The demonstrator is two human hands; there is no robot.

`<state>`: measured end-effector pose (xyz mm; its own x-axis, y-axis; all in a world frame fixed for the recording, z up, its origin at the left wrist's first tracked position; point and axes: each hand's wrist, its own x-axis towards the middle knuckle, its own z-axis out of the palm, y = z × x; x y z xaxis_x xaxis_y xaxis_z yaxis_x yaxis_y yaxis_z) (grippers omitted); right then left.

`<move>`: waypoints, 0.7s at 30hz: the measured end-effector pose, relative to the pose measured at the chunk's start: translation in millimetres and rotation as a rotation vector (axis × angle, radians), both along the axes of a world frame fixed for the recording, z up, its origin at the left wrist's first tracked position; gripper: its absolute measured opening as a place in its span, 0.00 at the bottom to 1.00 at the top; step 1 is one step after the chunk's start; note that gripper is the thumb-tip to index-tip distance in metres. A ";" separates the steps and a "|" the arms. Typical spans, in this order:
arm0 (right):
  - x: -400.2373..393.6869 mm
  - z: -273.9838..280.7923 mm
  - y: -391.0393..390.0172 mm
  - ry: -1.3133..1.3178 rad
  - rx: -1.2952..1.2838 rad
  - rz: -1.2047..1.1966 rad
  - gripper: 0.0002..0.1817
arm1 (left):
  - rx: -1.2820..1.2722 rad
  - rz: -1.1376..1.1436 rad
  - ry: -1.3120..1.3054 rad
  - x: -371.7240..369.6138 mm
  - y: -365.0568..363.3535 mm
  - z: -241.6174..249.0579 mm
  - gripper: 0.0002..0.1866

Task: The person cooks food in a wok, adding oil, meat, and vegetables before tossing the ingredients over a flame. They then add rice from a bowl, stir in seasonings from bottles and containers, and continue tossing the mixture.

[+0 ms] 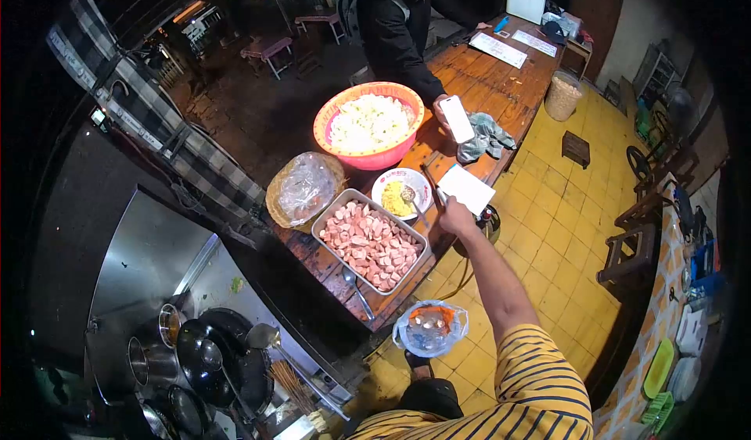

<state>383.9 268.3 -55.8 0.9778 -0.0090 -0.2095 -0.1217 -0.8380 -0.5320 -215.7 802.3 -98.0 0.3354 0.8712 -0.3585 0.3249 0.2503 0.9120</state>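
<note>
My right hand (456, 218) is at the table edge, its fingers closed on the near corner of a white sheet or pad (467, 189). Beside it, on the left, a white plate (422, 192) holds yellow food and a spoon. A metal tray (415, 278) of cut pink pieces sits nearer to me, with a spoon (358, 291) next to it. My left hand does not show.
Across the wooden table (446, 68), a person in dark clothes holds a phone (457, 119) near a cloth (486, 137). A red basin (366, 158) holds pale food. A covered basket (305, 190), wok (215, 354) and plastic-lined bucket (430, 328) are nearby.
</note>
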 end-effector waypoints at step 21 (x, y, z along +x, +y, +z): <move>-415.8 -78.9 52.2 -0.018 0.481 0.181 0.09 | 0.896 -0.099 0.735 -190.6 27.5 -7.1 0.22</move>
